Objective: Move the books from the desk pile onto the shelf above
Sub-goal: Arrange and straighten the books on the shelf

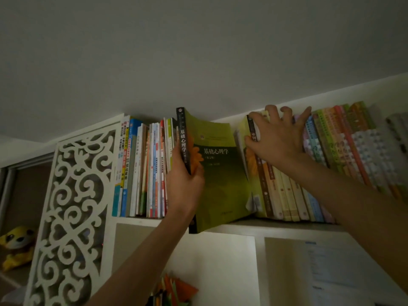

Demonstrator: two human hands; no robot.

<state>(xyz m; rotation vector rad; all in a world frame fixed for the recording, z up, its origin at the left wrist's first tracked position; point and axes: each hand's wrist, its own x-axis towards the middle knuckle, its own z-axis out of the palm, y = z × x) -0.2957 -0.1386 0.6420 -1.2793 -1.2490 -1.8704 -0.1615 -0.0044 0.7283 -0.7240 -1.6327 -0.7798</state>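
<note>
White shelf (242,226) under the ceiling, upright book row (143,171) left of green book (223,180), leaning book row (331,155) right of it, green book's base on the shelf edge

Hidden, cropped and unreadable areas

The left hand (184,184) covers the lower spine of the green book (220,173); the right hand (277,138) masks the tops of the leaning books (284,195). The rightmost books (375,155) are blurred, titles unreadable. The picture's edge crops the yellow toy (16,246) and the colored paper (174,292).
</note>
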